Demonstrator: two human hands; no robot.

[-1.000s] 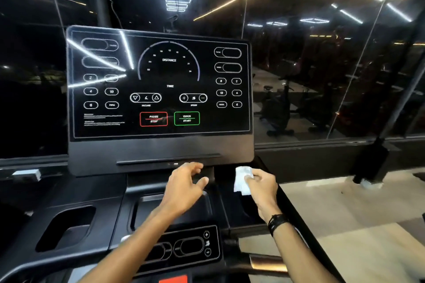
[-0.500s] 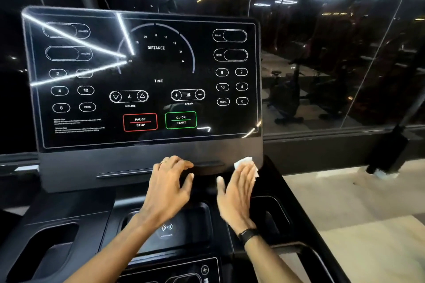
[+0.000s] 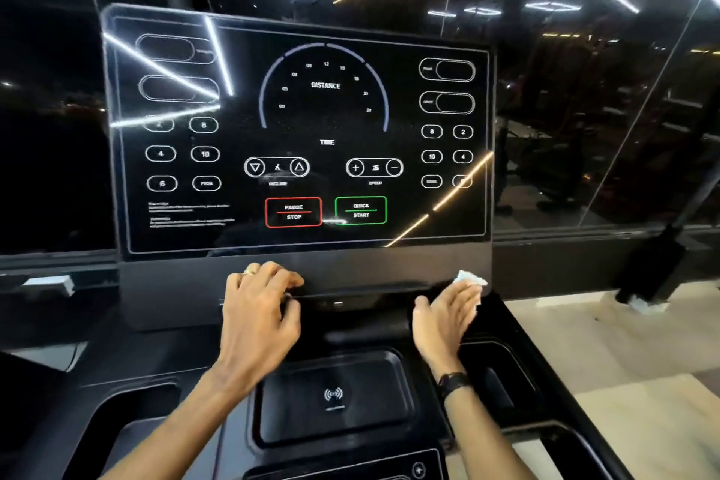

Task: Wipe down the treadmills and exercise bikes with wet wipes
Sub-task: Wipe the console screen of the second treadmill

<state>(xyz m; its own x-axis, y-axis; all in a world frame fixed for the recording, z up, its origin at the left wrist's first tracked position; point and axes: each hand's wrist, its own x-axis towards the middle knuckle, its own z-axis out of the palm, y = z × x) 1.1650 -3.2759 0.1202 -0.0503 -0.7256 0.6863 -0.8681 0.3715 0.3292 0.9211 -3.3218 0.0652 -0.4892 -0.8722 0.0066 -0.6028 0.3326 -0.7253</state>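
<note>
Head view looks down on a treadmill console (image 3: pixel 304 129), its dark glass panel printed with DISTANCE, PAUSE/STOP and QUICK START. Below the panel's lower right corner, the right hand (image 3: pixel 444 318) lies with straight, close-set fingers pressed flat over a white wet wipe (image 3: pixel 469 279), which pokes out past the fingertips against the ledge under the panel. Below the panel's middle, the left hand (image 3: pixel 259 308) rests with fingers bent over that same ledge, apparently bracing; whether it grips anything I cannot tell. Further below the panel sits a recessed tray with a wireless-charging mark (image 3: pixel 333 396).

The wipe looks thin, limp and damp, so it should weigh almost nothing and bunch or slide under the palm. It is best held by flat finger pressure across its middle, or pinched at a folded edge. The glass is probably slick and smear-prone.
</note>
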